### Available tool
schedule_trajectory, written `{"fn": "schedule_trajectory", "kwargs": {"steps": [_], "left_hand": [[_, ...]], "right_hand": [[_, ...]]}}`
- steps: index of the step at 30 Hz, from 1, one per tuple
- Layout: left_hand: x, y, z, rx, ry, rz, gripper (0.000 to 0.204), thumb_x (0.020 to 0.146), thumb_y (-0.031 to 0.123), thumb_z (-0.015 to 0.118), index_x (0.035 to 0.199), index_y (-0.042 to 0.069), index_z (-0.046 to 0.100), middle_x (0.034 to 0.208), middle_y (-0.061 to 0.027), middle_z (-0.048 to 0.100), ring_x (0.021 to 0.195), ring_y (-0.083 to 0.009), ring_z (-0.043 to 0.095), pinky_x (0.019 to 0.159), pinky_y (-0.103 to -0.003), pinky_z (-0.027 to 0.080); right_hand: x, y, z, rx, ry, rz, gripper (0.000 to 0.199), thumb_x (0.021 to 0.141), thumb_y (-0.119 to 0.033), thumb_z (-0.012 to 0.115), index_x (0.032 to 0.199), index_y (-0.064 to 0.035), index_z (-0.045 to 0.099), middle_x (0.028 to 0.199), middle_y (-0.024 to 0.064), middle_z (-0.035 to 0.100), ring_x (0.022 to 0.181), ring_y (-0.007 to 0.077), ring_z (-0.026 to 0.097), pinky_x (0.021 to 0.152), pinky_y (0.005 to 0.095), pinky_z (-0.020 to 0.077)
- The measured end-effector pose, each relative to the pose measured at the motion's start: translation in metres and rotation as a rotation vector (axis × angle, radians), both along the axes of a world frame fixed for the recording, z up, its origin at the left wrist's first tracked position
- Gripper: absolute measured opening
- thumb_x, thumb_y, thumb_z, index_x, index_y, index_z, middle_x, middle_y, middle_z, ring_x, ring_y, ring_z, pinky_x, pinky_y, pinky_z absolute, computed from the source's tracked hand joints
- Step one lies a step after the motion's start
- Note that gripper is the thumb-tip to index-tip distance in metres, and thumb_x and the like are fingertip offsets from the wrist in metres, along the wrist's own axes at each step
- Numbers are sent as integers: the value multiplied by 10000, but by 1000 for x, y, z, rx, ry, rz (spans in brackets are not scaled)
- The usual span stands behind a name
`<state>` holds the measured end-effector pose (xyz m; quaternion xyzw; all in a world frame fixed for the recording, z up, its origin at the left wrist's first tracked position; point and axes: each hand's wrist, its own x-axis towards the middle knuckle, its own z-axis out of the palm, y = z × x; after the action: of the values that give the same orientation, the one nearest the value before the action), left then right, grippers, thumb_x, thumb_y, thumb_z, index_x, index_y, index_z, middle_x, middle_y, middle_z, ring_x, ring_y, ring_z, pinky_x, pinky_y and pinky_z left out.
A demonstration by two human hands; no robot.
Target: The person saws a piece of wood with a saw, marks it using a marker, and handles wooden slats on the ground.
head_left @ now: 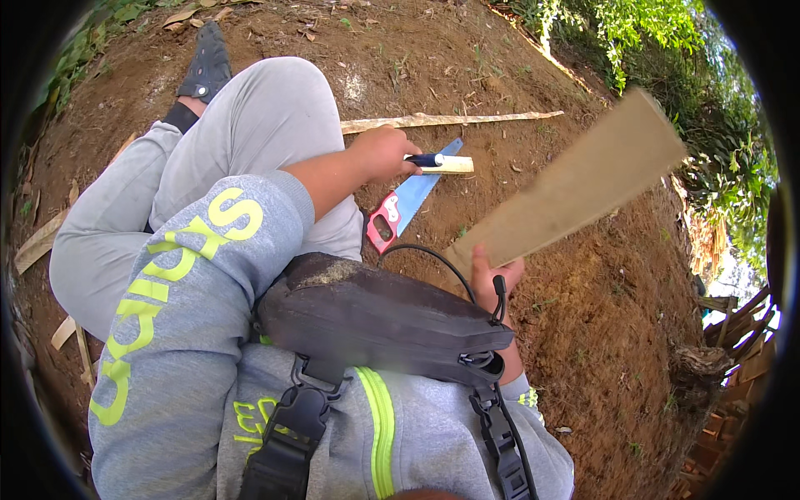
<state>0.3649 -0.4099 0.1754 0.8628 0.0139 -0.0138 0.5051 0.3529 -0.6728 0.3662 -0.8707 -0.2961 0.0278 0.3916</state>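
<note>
My left hand (386,156) is closed around a dark blue pen-like object (427,159) with a light tip. A short pale wood piece (457,165) sticks out beside it from the same hand, and I cannot tell how firmly it is gripped. My right hand (496,277) grips the near end of a long flat wooden board (583,179), thumb on its face; the board slants up to the far right, slightly blurred. Below my left hand, a handsaw (408,200) with a blue blade and red handle lies on the soil, partly hidden by the wood piece.
A long thin wood strip (458,120) lies on the brown soil beyond my left hand. My bent leg (275,108) is at the left. A black chest bag (383,317) with a looped cable hides part of my right forearm. Stacked wood (742,367) stands far right.
</note>
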Motion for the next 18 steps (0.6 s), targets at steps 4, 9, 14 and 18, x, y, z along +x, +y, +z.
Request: {"fn": "schedule_trajectory", "kwargs": {"steps": [4,9,14,18], "left_hand": [[-4,3,5,33,22,-42,389,909,478,785,1250,291,806,1027,-143,753,1066,-367,709,885,-524,555],[-2,9,-5,44,7,-18,365,922,471,783,1235,285,813,947,-173,720,977,-390,694,856,-510,541],[8,3,-7,54,-37,-8,415,912,579,758,1206,293,823,922,-147,766,915,-353,736,814,-496,570],[10,7,-4,-75,27,-16,386,904,495,807,1204,252,823,857,-145,751,779,-331,720,746,-471,556]], "right_hand": [[-2,-13,-36,-429,397,-201,459,889,-131,819,1245,98,643,1079,152,753,994,233,727,906,354,564],[7,23,38,32,125,-131,353,946,-33,746,1246,108,623,1151,154,716,1008,209,702,897,340,562],[9,-4,8,27,-6,15,400,930,-97,775,1254,96,643,1136,165,742,1047,230,724,917,352,568],[10,10,-12,-514,378,-180,438,899,-199,790,1206,93,677,1029,190,779,950,234,761,865,368,588]]}}
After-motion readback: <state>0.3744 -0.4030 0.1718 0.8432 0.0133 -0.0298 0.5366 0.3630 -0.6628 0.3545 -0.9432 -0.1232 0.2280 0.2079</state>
